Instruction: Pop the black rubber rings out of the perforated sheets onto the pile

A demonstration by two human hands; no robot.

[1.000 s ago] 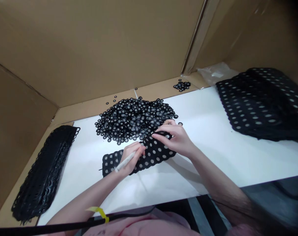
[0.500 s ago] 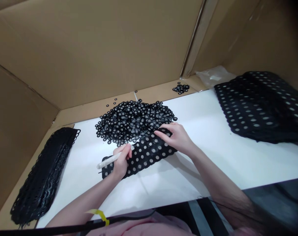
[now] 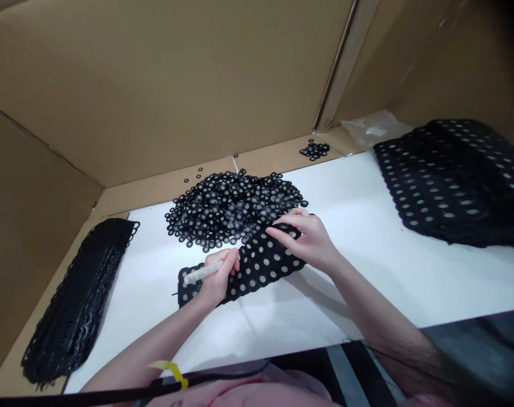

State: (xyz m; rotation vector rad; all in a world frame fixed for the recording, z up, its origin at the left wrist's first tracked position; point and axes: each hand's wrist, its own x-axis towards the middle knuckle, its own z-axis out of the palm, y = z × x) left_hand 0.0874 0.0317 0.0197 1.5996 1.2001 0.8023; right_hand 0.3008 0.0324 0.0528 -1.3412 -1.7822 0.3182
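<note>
A black sheet with rows of round, light dots lies slantwise on the white board in front of me. My left hand is closed around a white pen-like tool and is over the sheet's left half; the tool's working end is hidden by my fingers. At the sheet's upper right end, my right hand grips the edge between thumb and fingers. Just beyond the sheet is a large heap of small black rings, nearly touching it.
A stack of black perforated sheets lies at the left. More black dotted sheets are piled at the right, beside a clear plastic bag. A small cluster of rings sits near the back cardboard wall.
My left hand has moved slightly to the right along the dotted sheet with the white tool. My right hand still grips the sheet's right end.
</note>
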